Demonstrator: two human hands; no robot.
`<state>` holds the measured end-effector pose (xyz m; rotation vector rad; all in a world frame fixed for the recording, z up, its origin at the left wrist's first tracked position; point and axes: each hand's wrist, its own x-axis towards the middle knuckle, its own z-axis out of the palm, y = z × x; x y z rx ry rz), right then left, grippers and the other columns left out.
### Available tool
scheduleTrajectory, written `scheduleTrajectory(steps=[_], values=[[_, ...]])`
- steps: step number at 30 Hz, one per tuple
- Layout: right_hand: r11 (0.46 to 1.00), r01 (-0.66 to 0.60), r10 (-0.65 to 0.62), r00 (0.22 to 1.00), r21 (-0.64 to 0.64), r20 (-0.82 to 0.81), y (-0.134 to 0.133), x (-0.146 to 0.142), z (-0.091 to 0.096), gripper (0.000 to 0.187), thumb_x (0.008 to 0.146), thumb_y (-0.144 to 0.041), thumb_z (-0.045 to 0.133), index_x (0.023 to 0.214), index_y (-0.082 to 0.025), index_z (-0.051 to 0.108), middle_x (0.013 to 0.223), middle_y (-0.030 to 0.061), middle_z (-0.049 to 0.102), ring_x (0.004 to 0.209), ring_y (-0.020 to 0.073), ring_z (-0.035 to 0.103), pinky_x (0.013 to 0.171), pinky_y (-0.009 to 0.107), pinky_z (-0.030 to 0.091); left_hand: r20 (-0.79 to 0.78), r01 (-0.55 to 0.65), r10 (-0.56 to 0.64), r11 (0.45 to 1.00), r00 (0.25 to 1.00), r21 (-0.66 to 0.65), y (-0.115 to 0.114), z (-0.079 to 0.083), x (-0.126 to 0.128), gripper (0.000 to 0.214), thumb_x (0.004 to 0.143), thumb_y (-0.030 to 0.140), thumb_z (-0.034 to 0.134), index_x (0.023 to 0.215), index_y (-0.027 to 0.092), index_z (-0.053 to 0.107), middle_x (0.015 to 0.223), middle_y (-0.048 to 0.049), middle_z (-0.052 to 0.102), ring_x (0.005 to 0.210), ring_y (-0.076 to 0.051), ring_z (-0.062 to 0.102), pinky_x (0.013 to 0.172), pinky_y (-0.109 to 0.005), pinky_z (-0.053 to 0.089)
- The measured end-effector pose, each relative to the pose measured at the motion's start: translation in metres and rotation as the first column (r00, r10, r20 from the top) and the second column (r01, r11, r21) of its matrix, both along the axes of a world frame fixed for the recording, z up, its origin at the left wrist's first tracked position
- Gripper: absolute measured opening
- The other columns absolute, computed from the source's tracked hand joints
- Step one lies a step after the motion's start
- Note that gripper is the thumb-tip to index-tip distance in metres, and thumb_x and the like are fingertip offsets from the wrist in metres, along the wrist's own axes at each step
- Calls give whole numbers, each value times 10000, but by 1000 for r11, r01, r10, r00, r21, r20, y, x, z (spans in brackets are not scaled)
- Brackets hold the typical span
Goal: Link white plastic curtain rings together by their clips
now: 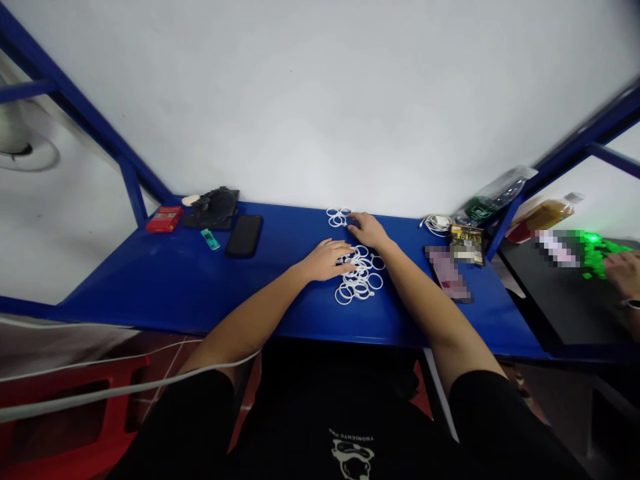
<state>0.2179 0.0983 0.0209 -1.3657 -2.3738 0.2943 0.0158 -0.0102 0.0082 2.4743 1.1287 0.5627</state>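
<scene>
The person is sitting at a blue worktop point(175, 280) with both forearms stretched forward across it. The left hand point(327, 259) is lying palm down with its fingers spread flat, and the fingertips are resting on the left edge of a pile of white rings point(363, 283) in the middle of the worktop. It is not gripping anything. The right hand point(367, 230) is reaching further back, also palm down and loosely open. Its fingertips are touching a smaller cluster of rings point(337, 217), which is lying close to the wall, just behind the main pile. The right wrist is passing over the far right side of the pile.

To the left, well apart from the hands, a black phone point(244, 235) is lying beside a small teal lighter point(211, 239), with a red box point(165, 219) and a dark bundle point(215, 203) behind them. To the right, a coiled white cable point(437, 223) is sitting near a small printed packet point(467, 245), and a green-labelled bottle point(493, 200) is leaning in the corner. At the far right edge, another person's hand point(623, 272) is working beside bright green pieces point(597, 257) at a separate black surface.
</scene>
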Motion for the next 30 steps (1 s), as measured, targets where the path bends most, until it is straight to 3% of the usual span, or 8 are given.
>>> scheduleTrajectory(steps=[4,7,10,16,19,23,27,30], values=[[999,-26,19,979,32,204,9,-20,0,536,1002,-356,618,1523,-236,578,1385,187,639,1220,358,605,1063,475,467,47,68,-68,998,997,10,-3,3,0,513,1016,557,601,1419,241,644,1474,-109,642,1411,-292,569,1225,-523,381],[997,-66,57,971,32,234,4,-23,0,400,1015,-329,605,1393,-229,689,1338,171,655,1201,333,609,1056,438,465,105,76,-79,997,991,31,-4,5,-2,450,1034,508,592,1376,228,676,1407,-100,690,1329,-276,634,1159,-459,466],[994,-106,97,969,27,226,-5,-16,-1,307,1026,-280,579,1269,-206,752,1279,152,685,1168,298,626,1038,397,467,132,3,-12,998,991,63,-1,5,-3,384,1033,468,605,1296,212,717,1306,-95,738,1243,-274,679,1101,-451,505],[993,-121,119,990,12,74,-27,3,0,288,1064,-278,523,1195,-171,755,1181,116,750,1105,238,671,1017,334,481,167,-171,159,983,973,65,7,2,-7,268,1004,404,655,1154,211,767,1151,-64,781,1099,-249,721,1013,-407,539],[998,-63,63,997,-1,46,-37,11,5,271,1053,-262,525,1168,-182,757,1162,101,770,1059,238,695,949,332,507,186,-191,177,980,966,56,9,-2,-9,271,998,405,668,1166,217,765,1172,-58,780,1109,-246,718,1008,-404,541],[995,65,-67,998,82,14,-55,18,15,261,1017,-260,548,1156,-197,760,1116,98,781,1026,258,702,900,350,513,149,-223,211,972,966,70,9,-4,-9,299,991,422,683,1195,217,758,1275,-76,751,1190,-270,691,1056,-445,522],[976,191,-173,971,102,-165,-71,25,20,227,955,-285,608,1111,-202,752,1004,69,786,859,228,696,776,325,509,99,-236,230,970,968,63,9,-4,-8,311,982,423,700,1208,217,754,1359,-85,716,1282,-300,647,1108,-493,491],[979,195,-162,922,59,-352,-79,29,17,204,908,-321,663,1037,-191,753,916,52,777,720,189,653,700,308,496,143,-242,231,968,962,67,9,-4,-8,357,985,407,699,1281,209,716,1348,-99,716,1264,-299,653,1102,-504,499]])
